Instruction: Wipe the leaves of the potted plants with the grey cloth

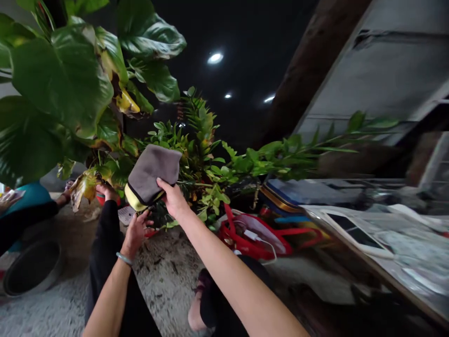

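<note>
A folded cloth [154, 171], grey on top with a black edge and a yellow underside, is held up in front of the plants. My right hand [172, 199] grips its lower right side, thumb over the grey face and fingers beneath. My left hand [136, 231], with a pale bangle on the wrist, has its fingertips at the cloth's lower yellow edge, partly hidden there. Big green leaves [63, 77], some yellowed, hang to the upper left. A dry, browned leaf [84, 189] droops left of the cloth, and small-leaved plants [206, 168] grow behind it.
A red-trimmed bag [245, 234] with a white cable stands right of my hands. Further right, a table [396, 271] carries a white tablet-like device [354, 231] and plastic-wrapped items. A dark round tub [33, 267] sits on the floor at left, near another person's arm [63, 199].
</note>
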The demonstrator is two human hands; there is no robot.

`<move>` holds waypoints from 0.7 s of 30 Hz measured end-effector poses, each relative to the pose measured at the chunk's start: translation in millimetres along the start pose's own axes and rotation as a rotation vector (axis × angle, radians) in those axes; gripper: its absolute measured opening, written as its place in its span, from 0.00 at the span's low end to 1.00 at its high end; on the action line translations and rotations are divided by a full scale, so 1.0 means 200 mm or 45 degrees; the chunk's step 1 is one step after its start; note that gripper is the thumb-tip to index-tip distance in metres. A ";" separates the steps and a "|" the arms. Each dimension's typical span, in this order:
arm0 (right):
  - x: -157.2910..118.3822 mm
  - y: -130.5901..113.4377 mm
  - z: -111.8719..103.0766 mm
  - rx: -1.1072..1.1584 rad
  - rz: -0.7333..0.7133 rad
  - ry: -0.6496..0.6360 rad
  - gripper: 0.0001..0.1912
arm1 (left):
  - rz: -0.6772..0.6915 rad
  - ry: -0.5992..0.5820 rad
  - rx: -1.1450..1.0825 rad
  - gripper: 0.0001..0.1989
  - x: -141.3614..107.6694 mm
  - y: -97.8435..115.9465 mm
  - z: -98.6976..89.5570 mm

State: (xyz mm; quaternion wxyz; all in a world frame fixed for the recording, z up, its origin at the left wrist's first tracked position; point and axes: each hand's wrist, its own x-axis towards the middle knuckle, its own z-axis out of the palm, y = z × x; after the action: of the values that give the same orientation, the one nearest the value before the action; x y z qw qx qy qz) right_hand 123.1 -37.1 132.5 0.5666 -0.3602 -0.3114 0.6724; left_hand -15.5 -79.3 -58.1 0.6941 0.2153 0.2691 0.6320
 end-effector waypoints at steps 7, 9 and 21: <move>-0.15 0.26 -0.37 -0.122 0.331 0.198 0.17 | -0.060 0.096 -0.041 0.26 -0.01 -0.01 0.07; -0.18 0.21 -0.40 -0.075 0.192 0.149 0.18 | -0.085 0.069 0.015 0.26 -0.03 -0.01 0.09; -0.08 -0.03 -0.28 0.124 0.334 0.340 0.06 | -0.092 0.113 0.085 0.19 0.04 0.04 0.02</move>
State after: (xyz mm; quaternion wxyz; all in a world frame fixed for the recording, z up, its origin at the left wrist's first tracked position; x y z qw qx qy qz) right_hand 175.5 -51.1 108.7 0.5271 -0.4560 -0.1509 0.7011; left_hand -18.8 -70.5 -51.9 0.6963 0.2000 0.3283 0.6061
